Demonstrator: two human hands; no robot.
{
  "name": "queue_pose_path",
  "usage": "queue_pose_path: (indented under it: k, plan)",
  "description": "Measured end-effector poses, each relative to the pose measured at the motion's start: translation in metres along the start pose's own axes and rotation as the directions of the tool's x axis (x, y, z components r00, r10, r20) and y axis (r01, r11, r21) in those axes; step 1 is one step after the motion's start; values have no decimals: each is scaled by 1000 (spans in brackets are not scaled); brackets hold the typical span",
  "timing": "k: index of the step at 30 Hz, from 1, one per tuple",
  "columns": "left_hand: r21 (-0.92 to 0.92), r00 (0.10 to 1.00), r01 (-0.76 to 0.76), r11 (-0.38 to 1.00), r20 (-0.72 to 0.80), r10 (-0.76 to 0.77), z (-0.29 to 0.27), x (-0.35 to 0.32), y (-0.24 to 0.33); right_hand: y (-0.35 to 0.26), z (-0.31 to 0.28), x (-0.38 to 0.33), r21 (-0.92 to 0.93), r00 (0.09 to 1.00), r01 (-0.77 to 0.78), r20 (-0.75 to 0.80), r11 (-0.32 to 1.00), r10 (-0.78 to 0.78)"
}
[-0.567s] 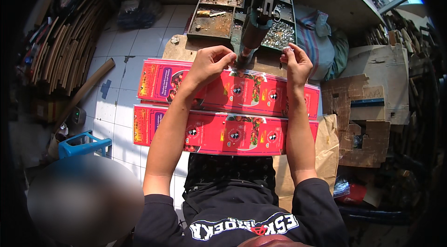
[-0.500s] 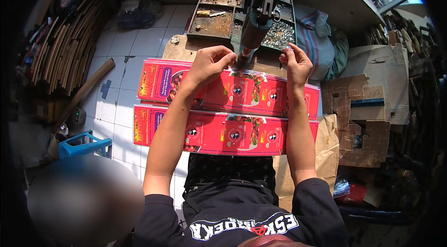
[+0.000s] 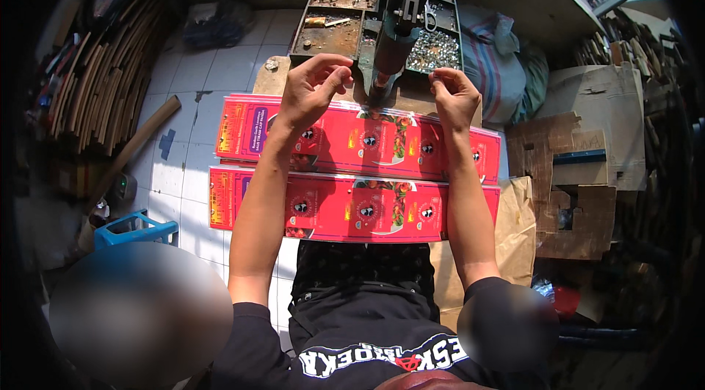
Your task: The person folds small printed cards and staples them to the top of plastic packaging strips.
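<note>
A dark upright metal press (image 3: 396, 45) stands in front of me, its lower tip over the far edge of a stack of red printed cardboard sheets (image 3: 338, 142). My left hand (image 3: 312, 89) is raised left of that tip, fingers bent, with a gap between thumb and forefinger and nothing visible in it. On the right, my right hand (image 3: 454, 96) hovers by the compartment of small shiny metal pieces (image 3: 433, 51). Its thumb and forefinger are pinched together; whatever they hold is too small to make out. A second red stack (image 3: 334, 206) lies nearer, under my forearms.
Behind the press sits a divided metal tray (image 3: 334, 41) with rusty compartments. Cardboard sheets (image 3: 110, 74) lean at the left, above a blue stool (image 3: 136, 228). Cut cardboard (image 3: 576, 140), brown paper (image 3: 507, 232) and a striped sack (image 3: 488, 59) occupy the right.
My left hand has pulled back left from the press tip, and its thumb and forefinger have parted. The right hand has shifted slightly left, its fingers turned inward. Both stacks stay put.
</note>
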State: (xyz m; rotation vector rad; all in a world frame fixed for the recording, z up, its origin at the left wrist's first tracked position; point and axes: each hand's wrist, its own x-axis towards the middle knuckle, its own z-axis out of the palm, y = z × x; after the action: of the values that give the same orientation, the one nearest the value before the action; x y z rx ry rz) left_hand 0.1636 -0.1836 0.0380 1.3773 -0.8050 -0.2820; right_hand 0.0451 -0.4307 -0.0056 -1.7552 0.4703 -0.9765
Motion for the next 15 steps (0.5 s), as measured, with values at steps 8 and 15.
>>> queue_pose_path:
  k: [8,15]
  plan:
    - [452,974,-220,865,58,218,-12,-60,115,6,-5,3,-130,998,0,-69,992,-9]
    - [827,996,-80,557,92,7,19,-154,69,-26,-4,19,77,988,-8,-154,997,20]
